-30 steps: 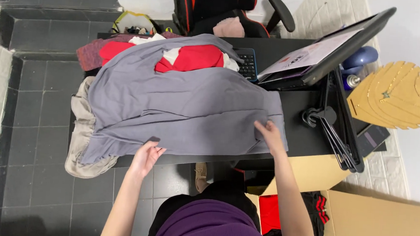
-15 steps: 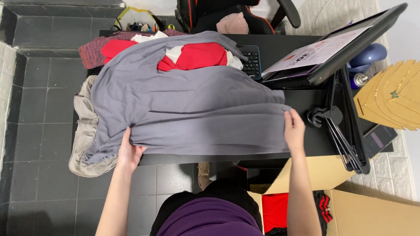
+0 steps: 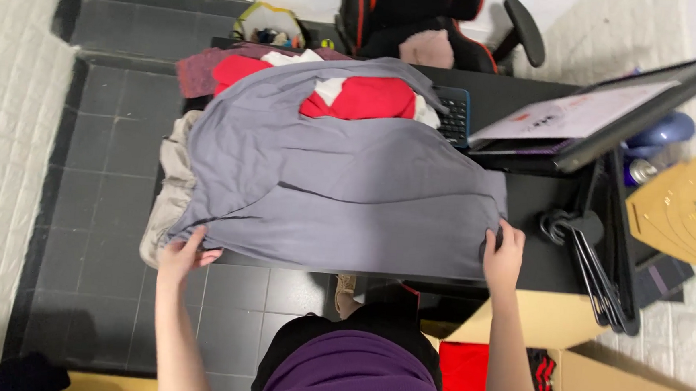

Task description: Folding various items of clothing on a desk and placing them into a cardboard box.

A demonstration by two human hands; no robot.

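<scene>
A large grey garment (image 3: 340, 187) lies spread over a black desk (image 3: 537, 195), draped on a pile of clothes. My left hand (image 3: 181, 255) grips the garment's near left corner, past the desk's left end. My right hand (image 3: 504, 256) holds the near right edge of the same garment at the desk's front. Red and white clothes (image 3: 354, 98) show from under the grey cloth at the back. A beige garment (image 3: 171, 197) hangs off the desk's left side beneath it.
A keyboard (image 3: 453, 116) and a tilted monitor (image 3: 610, 115) sit at the back right. Black hangers (image 3: 593, 267) lie on the right. A cardboard box (image 3: 594, 380) with red and black clothes stands at lower right. A gaming chair (image 3: 431, 23) stands behind the desk.
Both hands have moved outward along the grey garment's near edge, the left further left, the right further right and nearer. The cloth is stretched flatter. The camera has shifted.
</scene>
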